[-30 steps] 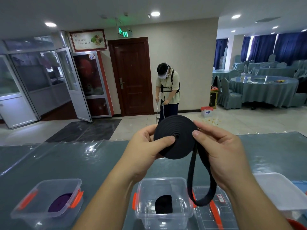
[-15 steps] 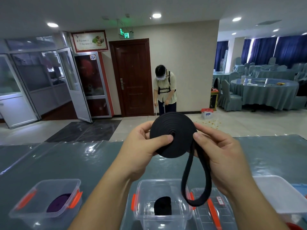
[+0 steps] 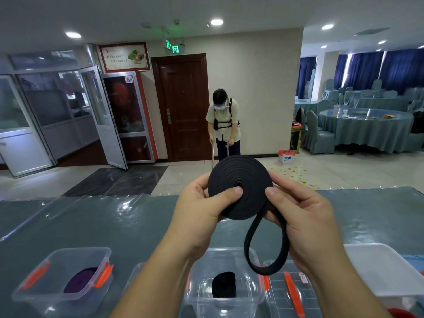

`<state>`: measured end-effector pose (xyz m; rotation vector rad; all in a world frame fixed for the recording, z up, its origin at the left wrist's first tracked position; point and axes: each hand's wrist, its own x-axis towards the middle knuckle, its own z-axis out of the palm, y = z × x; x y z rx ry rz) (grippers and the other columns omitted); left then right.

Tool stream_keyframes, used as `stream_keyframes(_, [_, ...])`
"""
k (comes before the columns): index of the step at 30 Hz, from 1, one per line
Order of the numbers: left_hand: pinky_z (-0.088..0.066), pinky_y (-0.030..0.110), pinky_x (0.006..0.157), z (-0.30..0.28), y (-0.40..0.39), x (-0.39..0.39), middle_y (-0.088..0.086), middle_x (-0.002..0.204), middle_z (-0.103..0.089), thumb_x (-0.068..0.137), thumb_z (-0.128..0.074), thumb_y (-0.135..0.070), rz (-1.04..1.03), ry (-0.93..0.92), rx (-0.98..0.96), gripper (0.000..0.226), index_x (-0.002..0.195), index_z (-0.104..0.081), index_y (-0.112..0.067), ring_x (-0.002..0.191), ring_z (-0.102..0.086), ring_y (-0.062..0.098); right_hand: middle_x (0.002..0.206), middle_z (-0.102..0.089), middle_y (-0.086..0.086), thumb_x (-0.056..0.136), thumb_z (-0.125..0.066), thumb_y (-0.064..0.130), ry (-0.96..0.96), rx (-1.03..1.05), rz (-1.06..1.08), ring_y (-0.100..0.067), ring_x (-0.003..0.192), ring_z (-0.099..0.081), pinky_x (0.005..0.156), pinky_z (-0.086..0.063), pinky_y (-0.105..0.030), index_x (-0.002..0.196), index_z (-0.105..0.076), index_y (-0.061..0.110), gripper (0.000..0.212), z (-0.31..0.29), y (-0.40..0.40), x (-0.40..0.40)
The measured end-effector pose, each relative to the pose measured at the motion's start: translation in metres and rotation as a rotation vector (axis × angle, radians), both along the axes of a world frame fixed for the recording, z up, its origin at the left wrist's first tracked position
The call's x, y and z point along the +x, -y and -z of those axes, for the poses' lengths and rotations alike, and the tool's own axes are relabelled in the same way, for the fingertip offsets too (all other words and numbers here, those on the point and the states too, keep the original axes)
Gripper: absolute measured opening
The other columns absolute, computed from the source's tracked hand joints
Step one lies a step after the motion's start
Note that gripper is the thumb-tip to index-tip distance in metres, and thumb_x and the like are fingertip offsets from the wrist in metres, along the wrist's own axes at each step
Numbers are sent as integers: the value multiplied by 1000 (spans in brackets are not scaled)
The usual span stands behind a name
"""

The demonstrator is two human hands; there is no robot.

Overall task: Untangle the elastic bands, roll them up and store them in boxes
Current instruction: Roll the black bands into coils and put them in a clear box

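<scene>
Head view. Far side of the grey-green, plastic-sheeted worktop (image 3: 96, 226): a second person (image 3: 223, 125) stands bent over before a dark wooden door (image 3: 183, 106); glossy tiled floor between, with yellowish specks on it to the right.

Near edge of the worktop, left to right: clear plastic box with orange clips (image 3: 62, 281) holding a purple roll (image 3: 80, 281); clear box (image 3: 226, 288) holding a small black roll (image 3: 223, 288), directly under the hands; a clear lid with orange latch (image 3: 291, 294) just beside it; a white bin (image 3: 387, 271) at right. Bare worktop lies between the boxes and the far edge.

Flat, ribbed black elastic band coil (image 3: 239, 187) is held up above the worktop. Left hand (image 3: 202, 212) pinches it, thumb over the centre. Right hand (image 3: 300, 216) grips the coil's right rim, thumb on its face. A loose loop (image 3: 266, 244) hangs from the coil, its bottom over the middle box's right edge.
</scene>
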<state>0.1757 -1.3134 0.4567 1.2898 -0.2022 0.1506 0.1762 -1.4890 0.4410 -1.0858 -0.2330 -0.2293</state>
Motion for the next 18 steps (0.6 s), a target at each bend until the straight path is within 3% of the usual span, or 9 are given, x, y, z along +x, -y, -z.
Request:
stream_keyframes(5, [-61,35,78,0,-5,2,11,108,-79,87,-79,-5,48,-37,59,36,122,-71,-9,98,-77,25,99,-82,-6,91,-68,-1,-8,-114,61,-21,93,-79,69,-62,-23,114,-77,16,30,4,5,1])
stream_keyframes(11, [-61,35,75,3,1,4,15,110,-78,86,-75,-4,-7,-45,-66,36,122,-69,-4,96,-77,26,102,-82,-6,93,-66,4,-3,-33,57,-20,94,-79,73,-64,-27,118,-76,10,28,3,0,0])
stream_keyframes(15, [-60,35,78,7,-5,6,13,109,-78,74,-84,-9,58,-89,74,51,122,-69,-8,98,-77,27,96,-82,-3,93,-68,1,-32,-74,111,-17,91,-79,68,-61,-20,110,-79,12,24,7,4,3])
stream_keyframes(18, [-60,37,81,5,-7,6,15,110,-78,77,-82,-7,93,-64,76,46,122,-71,-8,98,-77,27,96,-82,-4,93,-68,3,-32,-65,107,-18,90,-79,70,-63,-23,109,-79,14,22,9,3,3])
